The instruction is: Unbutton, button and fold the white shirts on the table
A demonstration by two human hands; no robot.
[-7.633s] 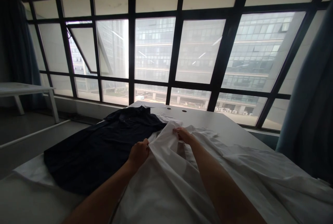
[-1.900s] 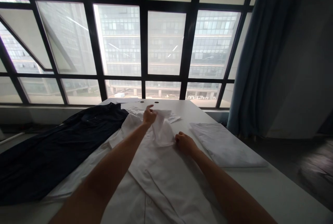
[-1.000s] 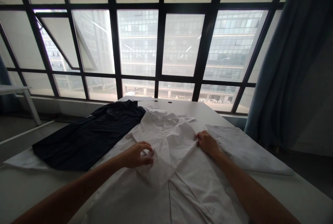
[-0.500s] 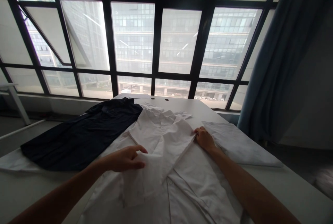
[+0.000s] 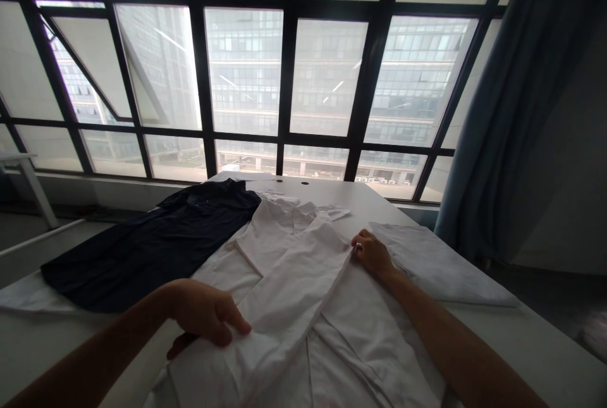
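A white button shirt (image 5: 294, 281) lies spread on the white table, its collar toward the window. My left hand (image 5: 203, 316) has hold of the shirt's fabric at the lower left; the thumb and forefinger lie over the cloth and the other fingers are partly hidden by it. On the far right side of the shirt, my right hand (image 5: 372, 253) pinches the edge of the cloth between thumb and fingers. A button shows on the front placket between my two arms.
A dark navy shirt (image 5: 156, 243) lies flat at the left. To the right is a folded white garment (image 5: 441, 262) on the table (image 5: 535, 345). Large framed windows (image 5: 246, 73) stand behind, with a blue curtain (image 5: 497, 129) at the right.
My left hand has moved left and toward me, drawing the white fabric with it so that it lies flatter across the front. My right hand has stayed nearly in place.
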